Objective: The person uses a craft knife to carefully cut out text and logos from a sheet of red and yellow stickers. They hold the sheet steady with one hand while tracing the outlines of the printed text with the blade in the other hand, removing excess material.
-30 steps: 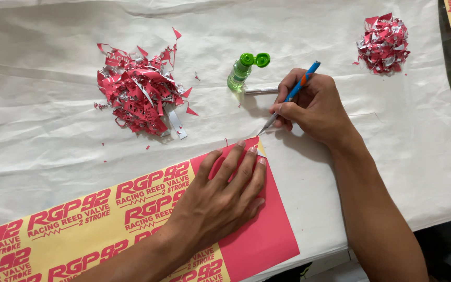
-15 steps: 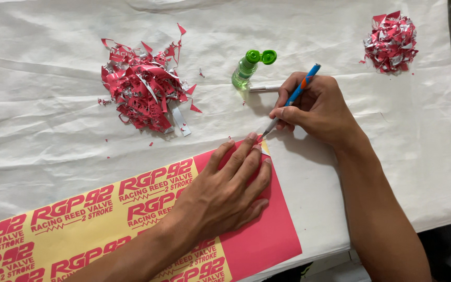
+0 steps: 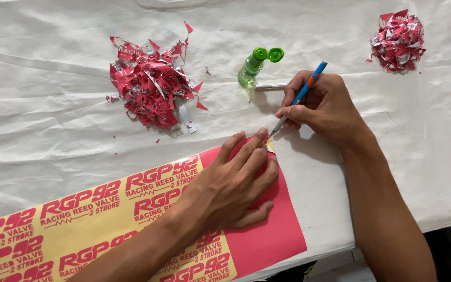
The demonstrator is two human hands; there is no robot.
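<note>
A long red and yellow sticker sheet [image 3: 267,240] with repeated printed lettering lies across the near part of the table. My left hand [image 3: 233,183] lies flat on it, fingers spread toward its upper right corner. My right hand [image 3: 322,107] grips a blue and orange craft knife [image 3: 299,99] like a pen. The blade tip touches the sheet's corner beside my left fingertips.
A white wrinkled cloth [image 3: 53,104] covers the table. A heap of red and silver sticker scraps [image 3: 152,86] lies at the back left, a smaller one [image 3: 399,40] at the back right. A small green bottle [image 3: 254,65] with its flip cap open stands behind my right hand.
Both hands keep almost the same place. The knife tip has closed in on the sheet's corner by my left fingertips.
</note>
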